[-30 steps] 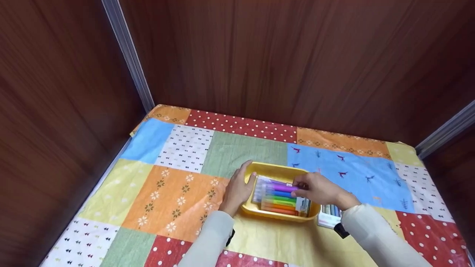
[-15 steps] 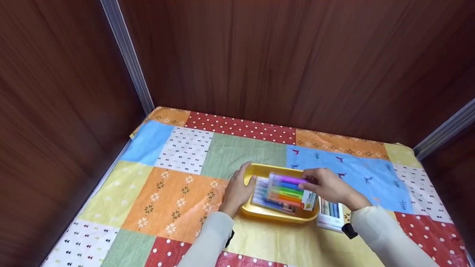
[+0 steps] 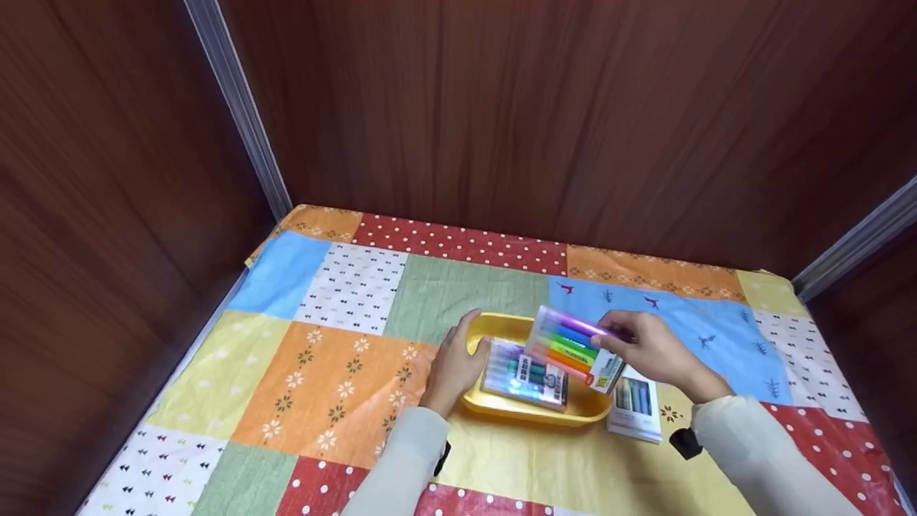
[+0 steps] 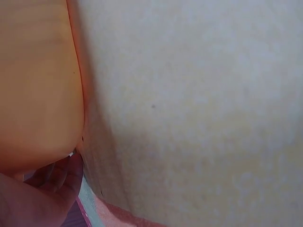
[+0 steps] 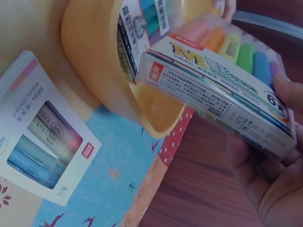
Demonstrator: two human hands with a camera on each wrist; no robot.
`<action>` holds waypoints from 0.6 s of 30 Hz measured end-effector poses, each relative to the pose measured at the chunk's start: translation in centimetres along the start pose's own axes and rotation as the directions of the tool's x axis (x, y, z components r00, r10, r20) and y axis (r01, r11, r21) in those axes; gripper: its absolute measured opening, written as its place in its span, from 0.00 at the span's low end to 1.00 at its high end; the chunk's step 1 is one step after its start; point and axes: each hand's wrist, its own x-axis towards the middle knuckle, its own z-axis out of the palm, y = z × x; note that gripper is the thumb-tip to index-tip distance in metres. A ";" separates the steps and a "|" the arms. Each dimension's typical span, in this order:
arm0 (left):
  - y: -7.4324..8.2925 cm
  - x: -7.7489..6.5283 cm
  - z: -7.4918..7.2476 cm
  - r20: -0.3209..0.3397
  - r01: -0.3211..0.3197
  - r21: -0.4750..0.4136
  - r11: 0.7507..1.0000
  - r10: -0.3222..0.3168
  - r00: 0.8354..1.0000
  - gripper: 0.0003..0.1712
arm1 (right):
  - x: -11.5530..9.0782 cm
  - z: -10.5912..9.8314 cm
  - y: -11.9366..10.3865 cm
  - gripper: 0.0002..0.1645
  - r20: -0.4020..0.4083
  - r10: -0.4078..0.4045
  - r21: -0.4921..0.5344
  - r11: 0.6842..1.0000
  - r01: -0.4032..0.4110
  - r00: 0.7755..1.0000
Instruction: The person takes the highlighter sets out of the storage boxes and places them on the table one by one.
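A clear pack of highlighters [image 3: 564,341] in rainbow colours is tilted over the right part of a yellow plastic basket [image 3: 530,414]. My right hand [image 3: 655,350] pinches its right end, thumb on the near face; in the right wrist view the printed end of the pack [image 5: 194,92] shows. My left hand [image 3: 451,369] grips the basket's left end, thumb over the rim and fingers along the outside. The left wrist view shows the basket's outer wall [image 4: 38,85] with fingers beneath it. Inside the basket lies another clear pack of pens [image 3: 510,376], partly behind the raised one.
A white highlighter box [image 3: 634,408] with a window lies on the cloth just right of the basket. Beneath everything spreads a patchwork tablecloth [image 3: 351,390]. Dark wood panels [image 3: 458,122] stand behind the table and on both sides.
My right hand has lifted the highlighter pack up and to the right, tilting it, which uncovers the pack below and more of the white box. My left hand keeps its hold on the basket.
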 end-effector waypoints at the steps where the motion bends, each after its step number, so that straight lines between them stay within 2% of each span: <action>1: 0.0 0.0 0.0 -0.001 0.001 -0.004 1.000 -0.001 1.000 0.30 | -0.1 -0.1 0.1 0.08 -0.006 0.015 0.001 1.000 -0.015 1.000; 10: -0.1 0.0 0.2 0.004 -0.002 -0.025 1.000 0.002 1.000 0.31 | -0.7 -0.9 0.6 0.10 -0.067 0.061 0.001 0.998 -0.061 0.996; 18: -0.2 -0.1 0.0 0.025 0.010 -0.033 0.999 -0.009 1.000 0.31 | -1.7 -1.3 1.3 0.15 -0.105 0.136 0.017 0.991 -0.135 0.985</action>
